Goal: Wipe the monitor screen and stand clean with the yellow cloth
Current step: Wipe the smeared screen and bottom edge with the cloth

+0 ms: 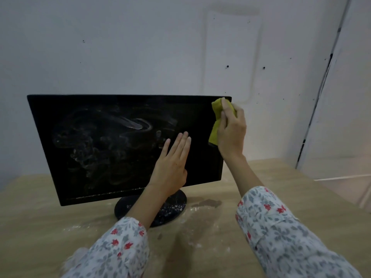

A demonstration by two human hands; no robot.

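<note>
A black monitor [112,145] stands on a wooden table, its dark screen streaked with whitish smears across the middle and left. Its round black stand [176,205] is speckled with white powder. My right hand [231,133] grips the yellow cloth [215,117] against the screen's upper right corner. My left hand [173,163] is held flat in front of the lower right part of the screen, fingers straight and together; whether it touches the glass I cannot tell.
The wooden table [281,177] carries white powder and a damp patch [206,203] beside the stand. A pale wall stands close behind the monitor. A white panel or door [345,117] is at the right.
</note>
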